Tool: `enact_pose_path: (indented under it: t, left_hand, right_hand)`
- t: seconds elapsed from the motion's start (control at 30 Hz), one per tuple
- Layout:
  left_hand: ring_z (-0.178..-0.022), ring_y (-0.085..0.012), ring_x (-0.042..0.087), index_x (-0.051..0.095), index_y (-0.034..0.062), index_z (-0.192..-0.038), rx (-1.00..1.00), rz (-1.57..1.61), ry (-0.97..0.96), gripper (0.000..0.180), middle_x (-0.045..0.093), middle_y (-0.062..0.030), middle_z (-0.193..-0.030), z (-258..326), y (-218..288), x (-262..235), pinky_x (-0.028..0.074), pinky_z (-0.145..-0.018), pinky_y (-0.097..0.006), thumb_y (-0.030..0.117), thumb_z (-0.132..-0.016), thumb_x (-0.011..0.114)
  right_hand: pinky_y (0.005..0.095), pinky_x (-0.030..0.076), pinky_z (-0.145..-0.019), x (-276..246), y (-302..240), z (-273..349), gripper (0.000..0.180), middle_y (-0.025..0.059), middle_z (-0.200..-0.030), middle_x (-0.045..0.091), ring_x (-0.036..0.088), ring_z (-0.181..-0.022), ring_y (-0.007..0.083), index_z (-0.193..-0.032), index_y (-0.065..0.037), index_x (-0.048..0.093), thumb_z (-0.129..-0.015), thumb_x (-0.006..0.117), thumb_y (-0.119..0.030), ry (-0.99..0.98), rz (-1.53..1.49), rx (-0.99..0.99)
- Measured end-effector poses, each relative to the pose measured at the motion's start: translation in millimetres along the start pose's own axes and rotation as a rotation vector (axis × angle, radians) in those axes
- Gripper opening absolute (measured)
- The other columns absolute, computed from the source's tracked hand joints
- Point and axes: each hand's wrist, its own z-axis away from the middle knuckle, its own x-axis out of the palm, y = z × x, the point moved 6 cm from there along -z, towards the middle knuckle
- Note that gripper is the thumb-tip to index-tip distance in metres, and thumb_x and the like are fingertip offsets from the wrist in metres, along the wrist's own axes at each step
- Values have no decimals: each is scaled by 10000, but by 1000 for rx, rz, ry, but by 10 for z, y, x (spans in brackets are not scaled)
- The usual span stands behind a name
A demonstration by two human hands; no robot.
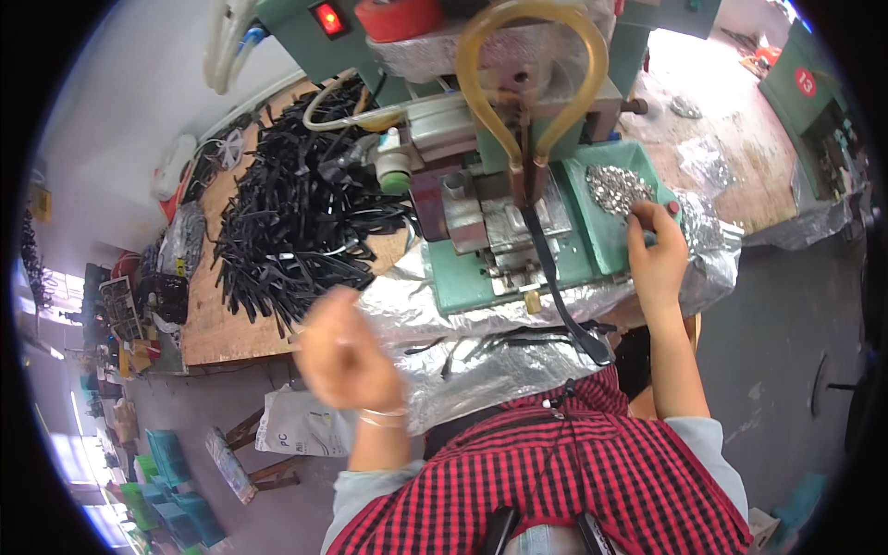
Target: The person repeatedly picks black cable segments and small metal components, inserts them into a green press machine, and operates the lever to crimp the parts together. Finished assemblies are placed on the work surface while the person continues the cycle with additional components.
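My right hand (pixel 659 254) is at the green tray (pixel 606 245) on the right, its thumb and fingertips pinched together beside a heap of small silvery metal parts (pixel 618 189). Whatever sits between those fingertips is too small to make out. My left hand (pixel 347 356), smeared by motion, hovers in front of the pile of black strips, nearest the bench edge. A black strip shaped like an eyeglass temple (pixel 548 264) hangs from under the head of the bench machine (pixel 527 180). Its wide end rests toward me on the foil-covered edge.
A large pile of similar black strips (pixel 296 213) covers the left of the wooden bench. Silver foil (pixel 490 375) lines the front edge, with a few loose strips on it. A yellowish hose (pixel 599 65) loops over the machine. A white sack (pixel 305 424) stands below, left.
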Motion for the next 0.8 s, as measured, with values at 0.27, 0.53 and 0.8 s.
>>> enact_pose_path:
  t: [0.27, 0.53, 0.8]
  left_hand:
    - [-961, -296, 574, 716, 112, -910, 493, -730, -788, 126, 629, -73, -951, 38, -1721, 1166, 443, -831, -422, 100, -785, 721]
    - [-759, -256, 629, 658, 44, -925, 170, -405, -461, 78, 637, -84, -824, -596, -1582, 860, 501, -685, -387, 75, -906, 728]
    - [-724, -62, 652, 611, 25, -1089, -552, 357, -349, 95, 702, -25, -956, -252, -1558, 792, 459, -596, -176, 106, -1055, 648]
  right_hand:
    - [387, 545, -805, 175, -376, -108, 101, 127, -948, 748, 710, -883, 312, -987, -44, 768, -891, 739, -40, -24, -114, -132]
    - [352, 550, -805, 65, -297, -101, 123, 122, -947, 748, 720, -883, 263, -1001, -20, 757, -881, 735, -3, -47, -217, -25]
    - [306, 531, -882, 122, -219, -85, 140, 85, -987, 757, 708, -931, 180, -1055, -2, 750, -916, 734, -11, -34, -188, -12]
